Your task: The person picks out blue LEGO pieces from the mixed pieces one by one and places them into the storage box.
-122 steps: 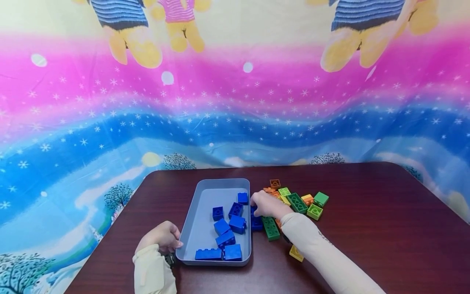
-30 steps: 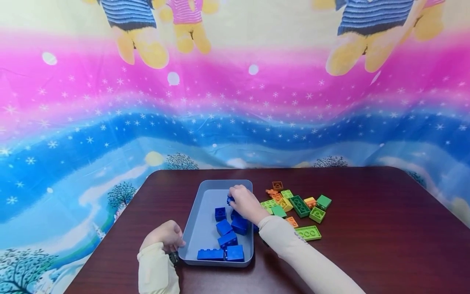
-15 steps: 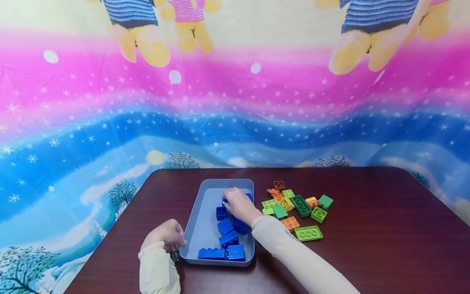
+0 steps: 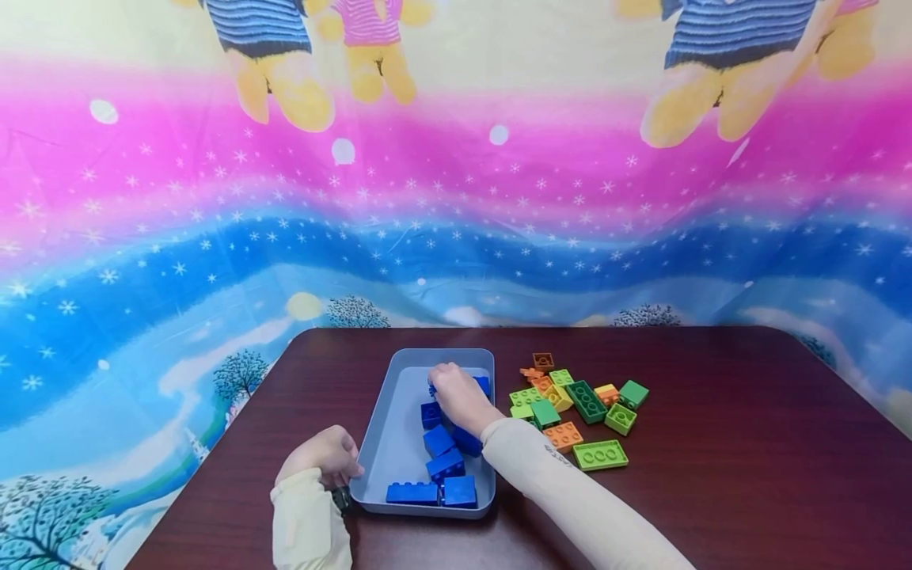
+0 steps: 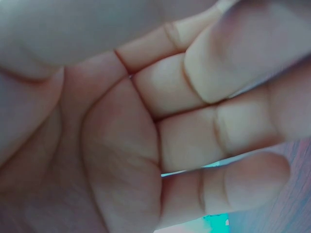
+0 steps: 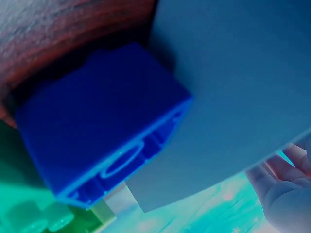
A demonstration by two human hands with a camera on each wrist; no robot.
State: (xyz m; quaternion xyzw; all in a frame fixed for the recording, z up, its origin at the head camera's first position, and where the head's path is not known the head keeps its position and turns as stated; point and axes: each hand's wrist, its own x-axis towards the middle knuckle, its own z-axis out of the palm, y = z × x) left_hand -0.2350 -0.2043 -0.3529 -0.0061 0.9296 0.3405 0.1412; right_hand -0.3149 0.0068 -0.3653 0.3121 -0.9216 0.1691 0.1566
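Observation:
In the head view my right hand (image 4: 459,396) reaches over the grey tray (image 4: 385,427) and holds a blue toy brick (image 4: 431,390) with studs, mostly covered by the fingers. Below it in the tray lie several blue bricks, including a long one (image 4: 412,493) and a square-looking one (image 4: 459,491) at the near end. My left hand (image 4: 324,459) is at the tray's near left side, thumb and fingertips at the wall. The left wrist view shows its palm (image 5: 116,126), thumb laid across the fingers. A blue brick (image 6: 107,116) lies against the tray's outer wall in the right wrist view.
Right of the tray lies a loose group of bricks, with a dark green one (image 4: 586,401), an orange one (image 4: 563,436) and a lime one (image 4: 601,454). All stand on a dark brown table (image 4: 727,443). A printed cloth (image 4: 456,198) hangs behind it.
My right hand has gone from the bricks right of the tray to inside it with a blue brick, then slightly left. The left hand stays at the tray's side.

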